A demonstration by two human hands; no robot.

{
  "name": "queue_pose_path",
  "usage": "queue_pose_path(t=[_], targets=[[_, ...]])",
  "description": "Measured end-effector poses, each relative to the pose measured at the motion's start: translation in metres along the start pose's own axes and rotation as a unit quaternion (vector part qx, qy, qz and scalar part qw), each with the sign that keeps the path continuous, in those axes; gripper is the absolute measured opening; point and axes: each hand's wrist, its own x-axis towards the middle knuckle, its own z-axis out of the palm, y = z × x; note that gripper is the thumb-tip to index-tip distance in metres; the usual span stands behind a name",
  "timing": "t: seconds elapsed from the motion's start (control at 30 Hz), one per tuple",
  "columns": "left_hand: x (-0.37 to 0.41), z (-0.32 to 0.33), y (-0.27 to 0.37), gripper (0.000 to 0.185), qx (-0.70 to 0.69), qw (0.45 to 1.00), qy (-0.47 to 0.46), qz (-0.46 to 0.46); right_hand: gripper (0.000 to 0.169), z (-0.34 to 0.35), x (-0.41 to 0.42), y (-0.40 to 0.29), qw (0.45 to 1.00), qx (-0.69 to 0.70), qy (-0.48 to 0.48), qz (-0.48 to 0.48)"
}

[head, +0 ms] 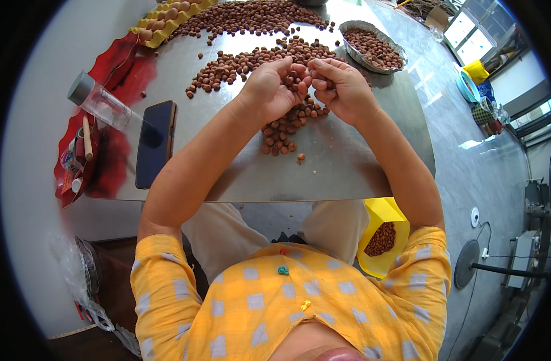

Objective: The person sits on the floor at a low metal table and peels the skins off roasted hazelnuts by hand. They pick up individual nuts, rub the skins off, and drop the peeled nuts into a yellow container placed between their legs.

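Round reddish-brown nuts (230, 67) lie spread over a metal tabletop (239, 180). My left hand (277, 85) is cupped above them, palm up, with several nuts in it. Close by on its right, my right hand (340, 88) has its fingers curled and its thumb and forefinger pinched near the left fingertips; a nut shows partly within its fingers. Whatever lies between the fingertips is too small to tell. Beneath both hands a narrower trail of nuts (282, 131) runs towards me. One broken nut (300, 158) lies nearer the table's front edge.
A foil tray of nuts (347, 47) stands at the back right, a larger heap (257, 16) and a yellow egg carton (156, 36) at the back. Left are a smartphone (156, 144), a clear bottle (104, 101) and a red tray (61, 180). A yellow bag (370, 266) holding nuts is below the table.
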Motion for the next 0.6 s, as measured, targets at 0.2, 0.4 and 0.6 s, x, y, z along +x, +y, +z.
queue_pose_path(t=[0.2,0.4,0.6], targets=[[-0.007,0.005,0.008,0.032,0.01,0.999,0.01,0.049,0.027,-0.006,-0.001,-0.008,0.997,0.053,0.026,0.054],[-0.022,0.03,0.006,0.038,0.051,0.99,0.004,0.128,0.042,0.008,-0.011,-0.006,0.991,0.056,0.036,0.115],[-0.035,0.075,-0.042,0.029,0.264,0.907,-0.043,0.324,0.038,0.033,-0.035,0.001,0.987,0.133,0.084,-0.026]])
